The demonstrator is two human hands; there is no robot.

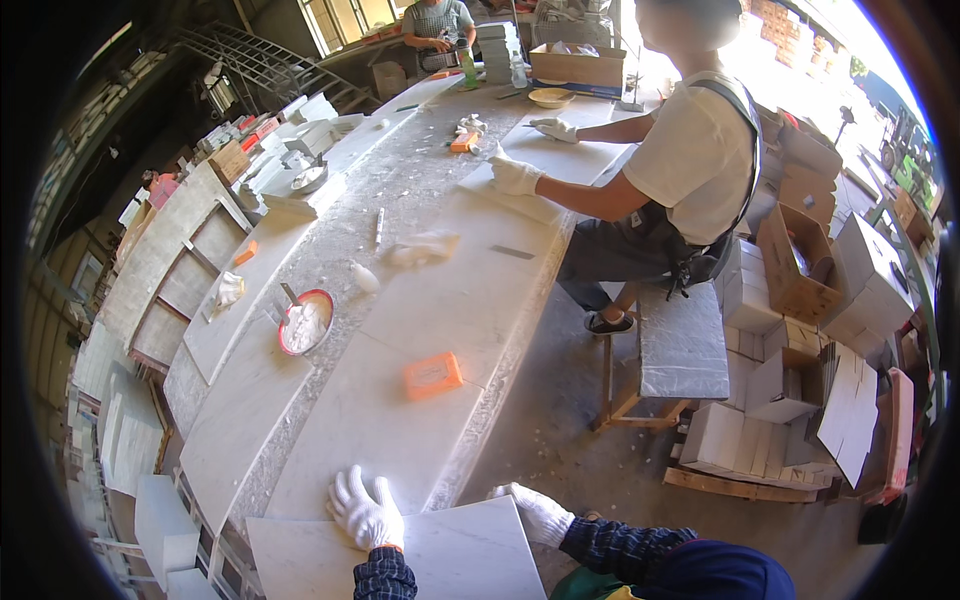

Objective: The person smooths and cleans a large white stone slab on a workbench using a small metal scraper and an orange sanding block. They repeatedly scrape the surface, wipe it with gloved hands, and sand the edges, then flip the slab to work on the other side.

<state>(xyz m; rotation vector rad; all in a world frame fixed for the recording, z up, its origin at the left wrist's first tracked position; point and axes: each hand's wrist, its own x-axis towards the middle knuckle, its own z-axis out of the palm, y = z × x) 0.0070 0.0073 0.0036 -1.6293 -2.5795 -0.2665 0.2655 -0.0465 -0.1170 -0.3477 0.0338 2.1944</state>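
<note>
White slab (455, 555) | left hand (366, 510): spread on its far edge, grasping nothing | right hand (537, 514): half-curled at its far-right corner, grip unclear | advised: steady evenly, spare corners

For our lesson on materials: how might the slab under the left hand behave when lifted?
The slab is probably stiff: its face looks flat, its edges straight. It may be heavy, since its broad, streaked surface resembles stone. Its sharp corner could chip if knocked.
</note>
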